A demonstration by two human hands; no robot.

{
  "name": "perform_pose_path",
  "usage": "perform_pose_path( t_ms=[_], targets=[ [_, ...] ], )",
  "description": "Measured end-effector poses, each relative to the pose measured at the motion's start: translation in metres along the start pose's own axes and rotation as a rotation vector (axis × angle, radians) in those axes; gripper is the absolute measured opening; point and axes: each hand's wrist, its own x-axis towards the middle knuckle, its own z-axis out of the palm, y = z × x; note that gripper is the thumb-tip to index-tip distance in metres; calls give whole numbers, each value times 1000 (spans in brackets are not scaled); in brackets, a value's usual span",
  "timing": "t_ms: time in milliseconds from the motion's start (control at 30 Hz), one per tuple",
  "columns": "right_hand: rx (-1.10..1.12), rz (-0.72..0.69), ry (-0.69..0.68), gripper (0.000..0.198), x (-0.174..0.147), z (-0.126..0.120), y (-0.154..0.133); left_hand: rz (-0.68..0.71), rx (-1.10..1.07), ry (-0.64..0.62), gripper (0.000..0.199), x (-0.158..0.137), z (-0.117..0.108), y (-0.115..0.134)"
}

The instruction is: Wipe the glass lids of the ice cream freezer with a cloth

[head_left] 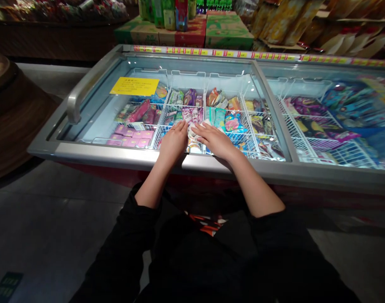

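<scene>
Chest freezer [129, 155] beneath a person's two hands, read from left to right. At the far left, a metal handle [73, 107] stands on the frame, and a yellow notice [134, 86] lies on the near-left glass lid [94, 107]; pink boxes [131, 136] show through below it. The lid, the thing being worked on, spans the left and middle of the freezer, directly in front of the person. The left hand [176, 141] is laid palm down over the lid's near part, fingers straight and together, grasping nothing visible. Between the hands is a whitish patch [193, 134] — a cloth on the glass or a pack beneath it, one cannot tell which. The right hand [216, 141] is angled inward, fingers extended and slightly parted, unclenched; its palm is hidden. Farther right come a blue packet [234, 123], the metal crossbar [272, 111] and purple packs [306, 105]. The step in hand is judged to be flat-handed contact with the glass — perhaps pressing or rubbing; the next move would call for light, even pressure and relaxed fingers.
</scene>
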Motion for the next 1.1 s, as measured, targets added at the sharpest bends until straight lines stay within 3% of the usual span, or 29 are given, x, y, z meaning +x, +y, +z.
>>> perform_pose_path(
  t_ms=[100, 200, 400, 533, 667, 833, 967, 1100],
  targets=[
    [3, 33, 18, 57, 2, -9, 16, -4, -22, 7, 52, -1, 1, -2],
    [-14, 83, 42, 57, -22, -13, 28, -11, -44, 19, 52, -1, 3, -2],
    [-62, 102, 42, 54, -73, -6, 12, -32, -61, 24, 54, -2, 3, 3],
    [-27, 52, 17, 52, -50, -3, 0, -41, -56, 18, 54, -3, 0, 4],
    [38, 58, 33, 52, -20, -11, 13, -46, -56, 8, 52, -3, 0, 0],
    [71, 147, 78, 46, -45, -22, 34, -48, -92, 7, 52, -3, 0, -1],
    [79, 161, 53, 43, -86, -19, 13, -48, -86, 15, 53, -4, 0, 1],
    [144, 84, 27, 44, -83, -6, -24, -43, -52, 13, 55, -4, 0, 0]
  ],
)
